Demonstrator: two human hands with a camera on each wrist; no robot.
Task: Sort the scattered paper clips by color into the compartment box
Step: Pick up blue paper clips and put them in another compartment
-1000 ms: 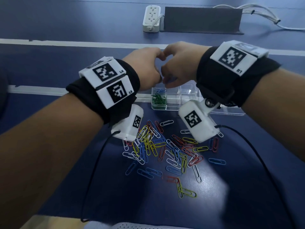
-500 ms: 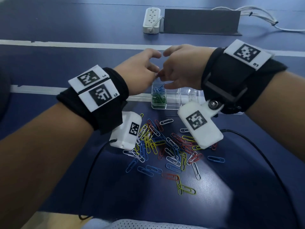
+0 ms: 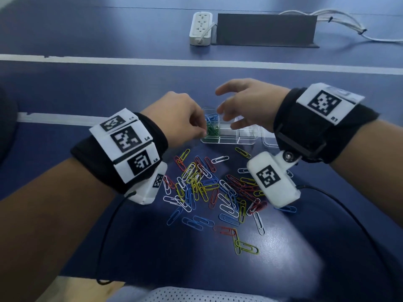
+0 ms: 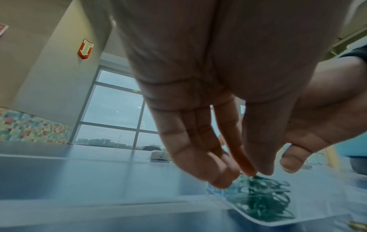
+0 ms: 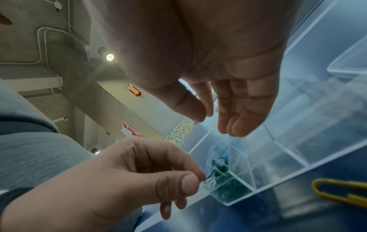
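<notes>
A clear compartment box [image 3: 246, 139] stands beyond the pile of mixed paper clips [image 3: 218, 188]. Its near-left cell holds green clips [image 3: 212, 130] and the cell behind holds blue clips [image 3: 211, 117]. My left hand [image 3: 201, 130] hovers at the green cell and pinches a green paper clip [image 5: 208, 176] between thumb and forefinger, right over the green heap [image 4: 262, 197]. My right hand [image 3: 226, 110] floats above the box's middle cells with fingers [image 5: 236, 125] relaxed and spread, holding nothing.
A lone yellow clip [image 3: 242, 152] lies just in front of the box. A second clear tray [image 3: 269, 141] sits to the box's right. A white power strip [image 3: 201, 27] and a dark stand [image 3: 265, 29] sit far back.
The hands were joined together above the box. They have parted and come down: the left went to the green cell with a green clip, and the right opened.
</notes>
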